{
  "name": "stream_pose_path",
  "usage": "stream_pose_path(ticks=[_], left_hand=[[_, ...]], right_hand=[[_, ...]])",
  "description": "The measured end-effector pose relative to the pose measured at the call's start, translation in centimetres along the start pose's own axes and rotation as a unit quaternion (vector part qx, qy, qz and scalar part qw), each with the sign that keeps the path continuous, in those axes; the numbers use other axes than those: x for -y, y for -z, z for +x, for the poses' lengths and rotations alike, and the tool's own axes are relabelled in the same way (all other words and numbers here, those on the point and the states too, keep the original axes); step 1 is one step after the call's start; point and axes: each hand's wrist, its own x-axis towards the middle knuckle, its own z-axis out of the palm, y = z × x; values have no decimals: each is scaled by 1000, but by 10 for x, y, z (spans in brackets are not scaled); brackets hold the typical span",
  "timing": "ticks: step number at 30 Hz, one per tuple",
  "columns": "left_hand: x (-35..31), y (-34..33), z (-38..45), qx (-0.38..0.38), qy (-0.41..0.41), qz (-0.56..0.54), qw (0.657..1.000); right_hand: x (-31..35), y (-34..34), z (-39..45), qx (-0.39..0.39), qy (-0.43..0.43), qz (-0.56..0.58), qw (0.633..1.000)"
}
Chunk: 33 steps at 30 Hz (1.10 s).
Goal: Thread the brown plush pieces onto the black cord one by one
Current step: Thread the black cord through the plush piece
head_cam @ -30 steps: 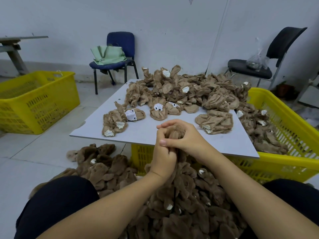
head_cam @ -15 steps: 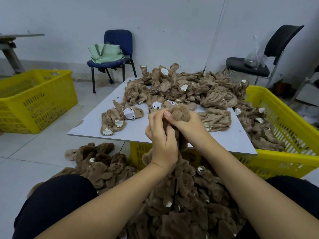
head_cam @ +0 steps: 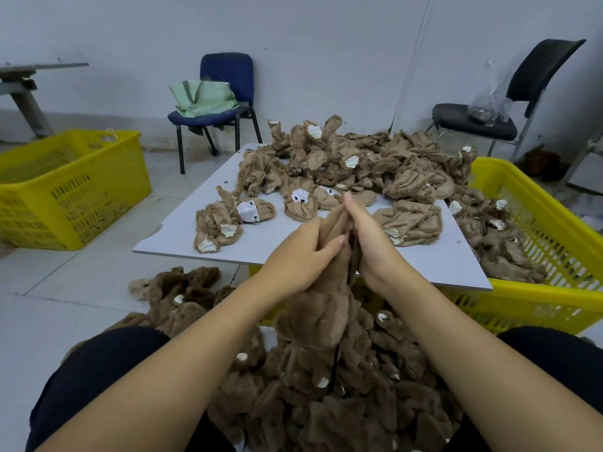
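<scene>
A brown plush piece (head_cam: 329, 288) stands stretched upright between my two hands, above my lap. My left hand (head_cam: 301, 256) grips its left side with fingers curled round the fabric. My right hand (head_cam: 368, 243) holds the right side, fingers running up along the piece to its top. A thin black cord (head_cam: 334, 370) hangs down from under the piece into a dark brown heap of threaded plush (head_cam: 326, 402) on my lap. Loose light brown pieces (head_cam: 342, 164) lie piled on the white board (head_cam: 182, 243) in front.
The board rests on a yellow crate (head_cam: 554, 288) holding more plush. Another yellow crate (head_cam: 68, 190) stands on the floor at left. A blue chair (head_cam: 225, 93) with a green bag and a black chair (head_cam: 489, 119) stand by the wall. More dark plush (head_cam: 182, 288) lies on the floor.
Both hands rose from the heap with the piece, then pulled it down and stretched it long. The right hand's fingers have straightened up along it.
</scene>
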Motion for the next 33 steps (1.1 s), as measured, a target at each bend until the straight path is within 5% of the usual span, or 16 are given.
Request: stream_pose_path(ticks=[5, 11, 19, 27, 33], left_hand=[[-12, -1, -2, -97, -44, -58, 993], [-17, 1, 3, -167, -88, -125, 974], [-19, 22, 8, -198, -32, -238, 950], [-14, 13, 10, -136, -81, -179, 971], [-8, 8, 11, -176, -125, -53, 975]], right_hand=[[4, 2, 0, 20, -2, 57, 998], [10, 1, 7, -34, 96, -19, 995], [15, 27, 8, 16, 171, -192, 966], [18, 28, 2, -4, 244, -173, 954], [14, 23, 3, -3, 254, -184, 950]])
